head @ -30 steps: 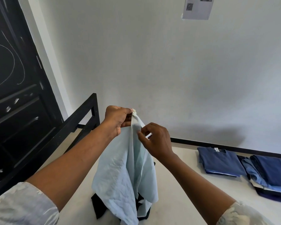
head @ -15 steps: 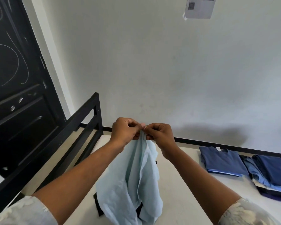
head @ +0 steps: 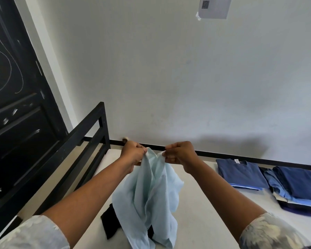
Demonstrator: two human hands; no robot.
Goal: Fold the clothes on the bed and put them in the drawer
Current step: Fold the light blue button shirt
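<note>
A pale blue garment (head: 151, 194) hangs crumpled in the air over the white bed (head: 214, 221). My left hand (head: 133, 153) grips its top edge on the left. A short way to the right, my right hand (head: 180, 153) pinches the same edge, so the cloth sags between them. Its lower end drapes onto a black garment (head: 109, 221) lying on the mattress. A folded dark blue shirt (head: 241, 173) lies at the right by the wall, and beside it a stack of folded blue clothes (head: 298, 187). No drawer is in view.
A black metal bed rail (head: 75, 141) runs along the left side. Behind it stands a black panelled door (head: 16, 105). The white wall is close behind the bed, with a paper sheet (head: 214, 7) stuck high up.
Both hands came down from chest height with the pale blue garment. They met at its top edge and have now drawn apart, spreading the edge between them.
</note>
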